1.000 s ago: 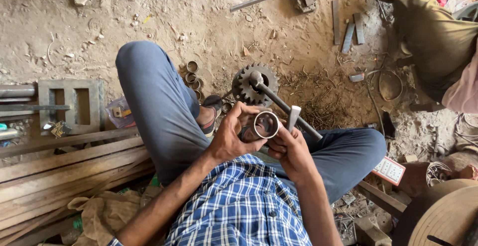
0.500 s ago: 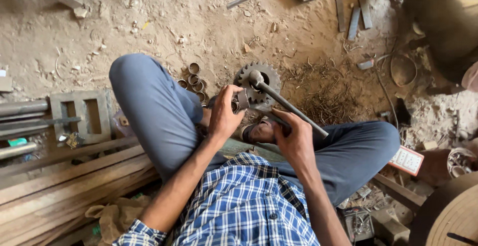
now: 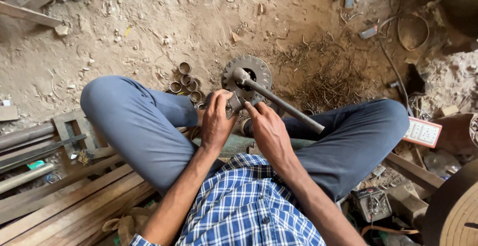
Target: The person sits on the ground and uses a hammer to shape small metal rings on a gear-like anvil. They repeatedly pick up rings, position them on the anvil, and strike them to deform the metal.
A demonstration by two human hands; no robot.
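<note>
I sit cross-legged on a dirt floor in blue trousers and a blue checked shirt. My left hand (image 3: 217, 120) and my right hand (image 3: 268, 132) meet in front of my lap, both pinching a small grey metal piece (image 3: 234, 101). Just beyond the fingertips a rusty toothed gear (image 3: 254, 69) lies flat on the ground. A steel rod (image 3: 286, 109) runs from its hub toward my right knee. Several short metal rings (image 3: 185, 81) lie in a cluster left of the gear. What my palms cover is hidden.
Wooden planks (image 3: 64, 201), pipes (image 3: 25, 136) and a metal frame (image 3: 67, 126) lie at the left. A white switch plate (image 3: 422, 132) and a wire loop (image 3: 412, 31) are at the right. Metal shavings (image 3: 328, 84) litter the ground beyond my right knee. A round disc edge (image 3: 455, 211) fills the lower right corner.
A second ago both hands held a metal ring up near my chest. They have since dropped forward and down to the gear, and the ring no longer shows.
</note>
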